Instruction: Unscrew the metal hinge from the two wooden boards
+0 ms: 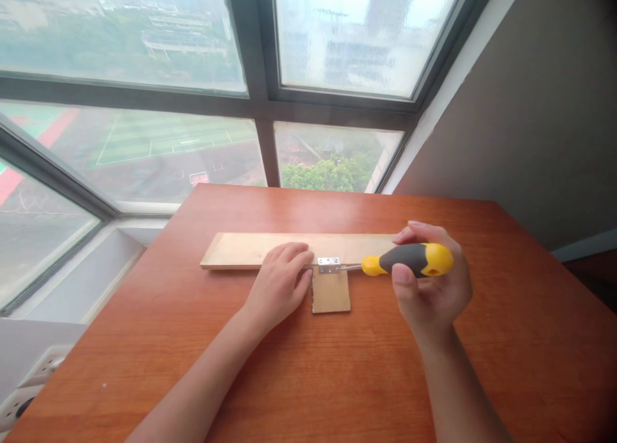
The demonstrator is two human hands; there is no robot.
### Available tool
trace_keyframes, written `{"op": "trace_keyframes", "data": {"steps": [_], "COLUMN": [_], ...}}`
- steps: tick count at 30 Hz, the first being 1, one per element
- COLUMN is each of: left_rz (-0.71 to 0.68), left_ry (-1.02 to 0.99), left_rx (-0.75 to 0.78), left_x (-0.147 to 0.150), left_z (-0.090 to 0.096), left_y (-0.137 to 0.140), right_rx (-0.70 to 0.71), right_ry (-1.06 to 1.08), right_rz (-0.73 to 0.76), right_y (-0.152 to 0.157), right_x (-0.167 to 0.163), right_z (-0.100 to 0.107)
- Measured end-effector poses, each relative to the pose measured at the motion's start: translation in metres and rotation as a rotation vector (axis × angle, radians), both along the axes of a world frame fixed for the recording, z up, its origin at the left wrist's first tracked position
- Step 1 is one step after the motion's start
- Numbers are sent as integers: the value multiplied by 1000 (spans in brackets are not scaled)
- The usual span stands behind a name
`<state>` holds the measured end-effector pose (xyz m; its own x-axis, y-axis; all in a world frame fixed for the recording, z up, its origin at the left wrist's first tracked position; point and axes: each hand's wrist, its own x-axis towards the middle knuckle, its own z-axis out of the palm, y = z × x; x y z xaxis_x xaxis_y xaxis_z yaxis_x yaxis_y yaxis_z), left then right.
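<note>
A long pale wooden board [241,247] lies across the table. Against its near edge sits a small square wood piece [331,295]. A silver metal hinge or bracket [328,265] with screw holes spans the joint between the two. My left hand [284,279] grips the board just left of the bracket, fingers on top and thumb at the near edge, by the small piece. My right hand [441,295] holds a yellow and black screwdriver [409,261] by its handle, thumb below and fingers behind. Its shaft points left, and the tip meets the bracket's right end.
The reddish-brown wooden table [366,379] runs up to a window with a grey frame [263,102]. A grey wall [540,108] slopes down on the right. White power sockets [45,366] are at the lower left, beside the table edge.
</note>
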<state>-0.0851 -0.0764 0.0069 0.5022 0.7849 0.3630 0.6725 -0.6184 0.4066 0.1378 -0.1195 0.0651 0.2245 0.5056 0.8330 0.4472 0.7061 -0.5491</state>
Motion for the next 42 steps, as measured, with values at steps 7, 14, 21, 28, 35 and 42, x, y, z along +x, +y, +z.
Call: {"op": "trace_keyframes", "data": {"steps": [7,14,21,28,35,42], "left_rz": [39,151,118,30,42,9], "left_ry": [-88,206,-52,-363,-394,-484], "left_rx": [-99,-357,-589,-997,-1062,-1102], "left_x": [4,8,6,2,9,9], "left_z": [11,25,25,15,11,-5], "left_y": [-8,-19,-18,-13,-15,-16], "right_rx": [-29,-8,-84,-170,-358,-589], "right_ry": [94,59,73,-295,-572,-826], "right_rz": [185,57,129,-109,-138,-326], "right_y": [2,4,5,-3,-8,7], "right_x": [-2,-3,-9,0,1,-6], "right_z": [1,0,14,33,68,99]}}
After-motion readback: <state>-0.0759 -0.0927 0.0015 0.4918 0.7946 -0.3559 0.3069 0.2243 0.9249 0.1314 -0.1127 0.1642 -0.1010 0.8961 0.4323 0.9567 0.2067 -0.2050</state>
